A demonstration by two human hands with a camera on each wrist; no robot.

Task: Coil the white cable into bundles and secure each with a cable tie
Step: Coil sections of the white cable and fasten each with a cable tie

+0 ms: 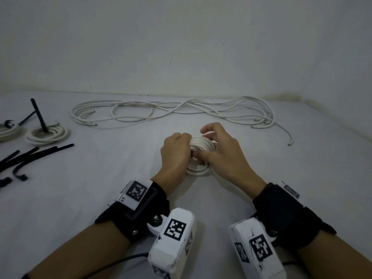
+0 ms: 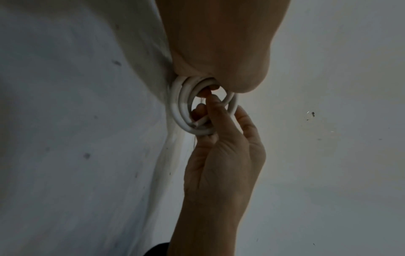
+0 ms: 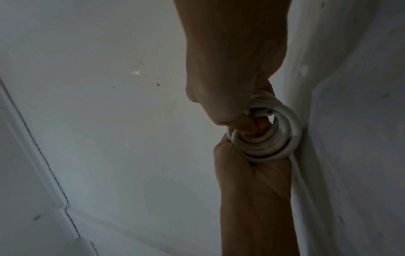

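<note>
Fingers (image 1: 182, 137) of the left hand (image 1: 174, 156) are curled tight round one small white coil (image 1: 199, 156) held upright over the middle of the white table (image 1: 302, 178), while the right hand (image 1: 223, 156) pinches the coil's other side, thumb poked through the hole and the upper fingers lifted and slightly spread. Behind them one loose tangle of white cable (image 1: 173, 111) sprawls along the wall. At the far left sit two finished bundles (image 1: 48, 133), the nearer with one black tie standing up out of it, and about five loose black cable ties (image 1: 34, 156) lie beside them.
</note>
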